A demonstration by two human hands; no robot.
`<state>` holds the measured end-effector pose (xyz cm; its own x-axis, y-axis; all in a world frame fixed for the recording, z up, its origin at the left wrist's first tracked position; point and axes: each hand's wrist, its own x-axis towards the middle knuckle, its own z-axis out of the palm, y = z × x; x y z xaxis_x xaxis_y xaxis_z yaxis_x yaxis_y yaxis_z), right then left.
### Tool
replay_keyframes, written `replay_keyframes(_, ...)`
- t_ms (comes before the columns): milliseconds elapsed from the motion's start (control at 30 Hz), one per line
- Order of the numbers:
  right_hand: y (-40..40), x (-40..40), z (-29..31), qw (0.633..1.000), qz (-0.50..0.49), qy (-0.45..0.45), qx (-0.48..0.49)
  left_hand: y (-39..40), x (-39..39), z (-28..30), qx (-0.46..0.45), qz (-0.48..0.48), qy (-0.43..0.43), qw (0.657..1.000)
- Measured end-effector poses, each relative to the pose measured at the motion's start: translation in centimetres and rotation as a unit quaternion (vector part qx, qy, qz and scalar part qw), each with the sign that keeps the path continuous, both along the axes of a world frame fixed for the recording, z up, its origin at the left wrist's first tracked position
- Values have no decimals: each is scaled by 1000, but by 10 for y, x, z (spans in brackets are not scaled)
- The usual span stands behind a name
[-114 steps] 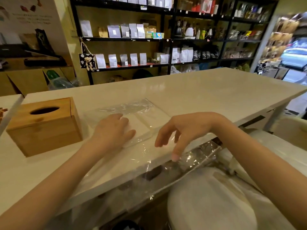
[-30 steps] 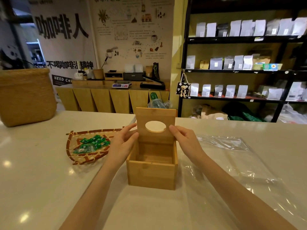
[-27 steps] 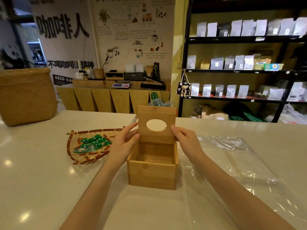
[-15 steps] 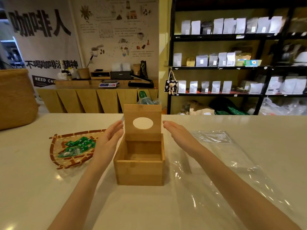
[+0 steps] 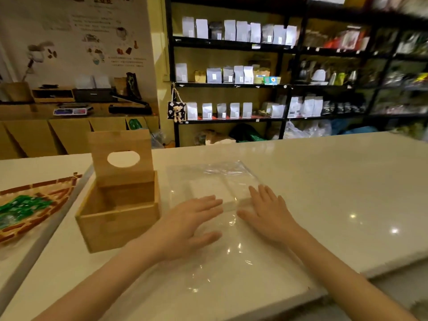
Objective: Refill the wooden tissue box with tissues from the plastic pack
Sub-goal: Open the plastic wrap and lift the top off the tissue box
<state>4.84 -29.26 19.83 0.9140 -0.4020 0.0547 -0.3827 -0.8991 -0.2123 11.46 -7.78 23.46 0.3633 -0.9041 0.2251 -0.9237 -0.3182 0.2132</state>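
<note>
The wooden tissue box (image 5: pixel 120 218) stands on the white counter at left, its lid (image 5: pixel 121 154) with an oval hole tipped up and back. The inside shows bare wood. To its right lies the clear plastic pack (image 5: pixel 215 179), flat on the counter, with a white stack of tissues (image 5: pixel 208 191) inside. My left hand (image 5: pixel 190 225) rests on the plastic at the near edge of the stack, fingers spread. My right hand (image 5: pixel 266 214) lies flat on the plastic at the stack's right corner, fingers apart. Neither hand grips anything.
A woven tray (image 5: pixel 34 207) with green wrapped sweets sits at the far left on a neighbouring counter. The white counter (image 5: pixel 335 193) stretches to the right, its front edge near my arms. Black shelves (image 5: pixel 231 84) with pouches stand behind.
Both hands have left the box lid, which stays up, and moved right onto the plastic pack. The view has swung to the right.
</note>
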Motion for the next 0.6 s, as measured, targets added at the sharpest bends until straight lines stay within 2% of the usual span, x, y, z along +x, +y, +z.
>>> replay_keyframes(233, -31, -10, -3, 997, 64, 45, -4, -20, 7, -23, 136, -40, -7, 990)
replay_keyframes(333, -46, -11, 3, 994, 92, 56, 27, -27, 0, -32, 135, -61, -56, 987)
replay_keyframes(433, -52, -10, 11, 992, 94, 58, 54, -37, -11, -34, 116, -63, -61, 989)
replay_keyframes(500, -48, -12, 17, 993, 88, 15, 77, -42, -17, -33, 101, -60, -44, 992)
replay_keyframes(600, -38, -26, 34, 973, 69, -137, 170, -44, -17, -33, 78, -49, 27, 995)
